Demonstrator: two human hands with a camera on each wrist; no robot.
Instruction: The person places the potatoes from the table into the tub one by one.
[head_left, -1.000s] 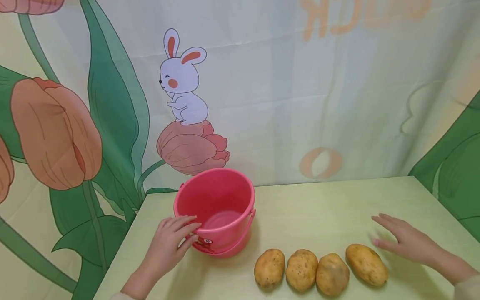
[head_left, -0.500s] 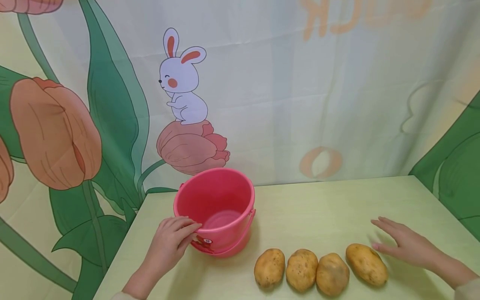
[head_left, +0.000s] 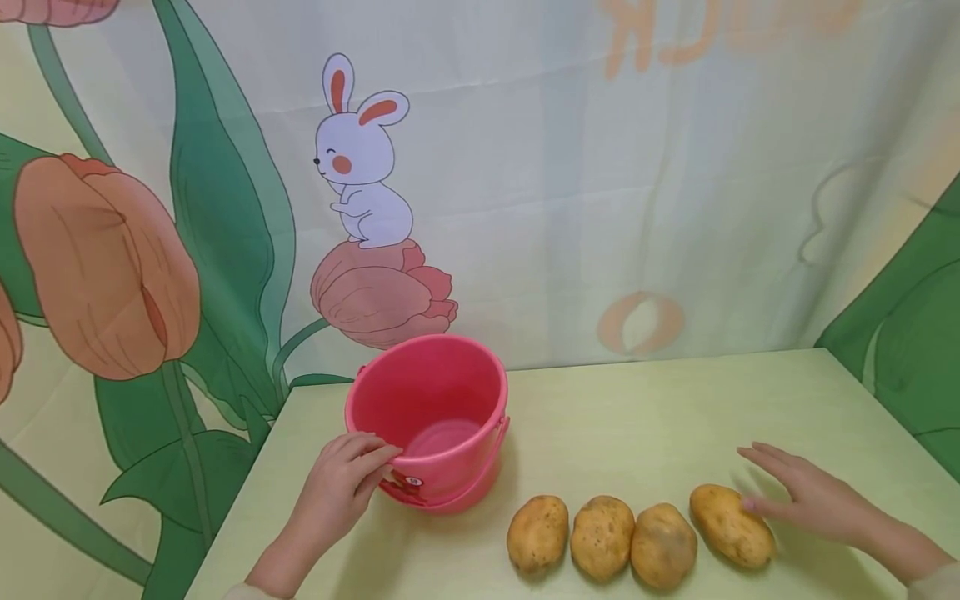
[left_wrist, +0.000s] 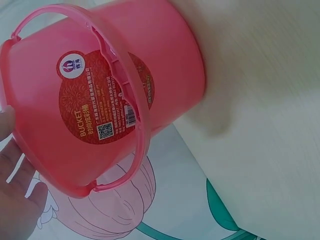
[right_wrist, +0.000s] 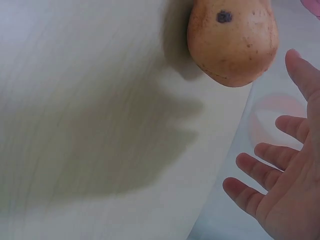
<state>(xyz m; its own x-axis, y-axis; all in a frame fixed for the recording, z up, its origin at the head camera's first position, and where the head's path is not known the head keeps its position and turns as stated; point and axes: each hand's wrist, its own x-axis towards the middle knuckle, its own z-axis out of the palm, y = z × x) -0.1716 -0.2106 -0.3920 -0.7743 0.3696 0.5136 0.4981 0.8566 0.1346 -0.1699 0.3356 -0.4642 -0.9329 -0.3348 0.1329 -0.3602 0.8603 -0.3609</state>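
Note:
A pink bucket (head_left: 450, 481) stands on the table left of the middle, its mouth facing up. My left hand (head_left: 341, 483) grips its near-left rim, fingertips over the edge; in the left wrist view this hand (left_wrist: 17, 200) lies along the rim, beside the hanging handle (left_wrist: 131, 82). Several potatoes sit in a row right of the bucket. My right hand (head_left: 817, 498) hovers with spread fingers close to the rightmost potato (head_left: 731, 527). The right wrist view shows that potato (right_wrist: 234, 42) apart from the thumb, with nothing in the palm.
The pale table (head_left: 637, 433) ends at a printed cloth backdrop (head_left: 525, 208) with tulips and a rabbit. Other potatoes, one at the left (head_left: 537, 535), one beside it (head_left: 602, 538) and one further right (head_left: 663, 546), lie between the bucket and the rightmost potato.
My right hand has shifted slightly left and down, nearer the rightmost potato. My left hand's thumb has gone out of sight behind the fingers at the rim. The bucket and potatoes stay put.

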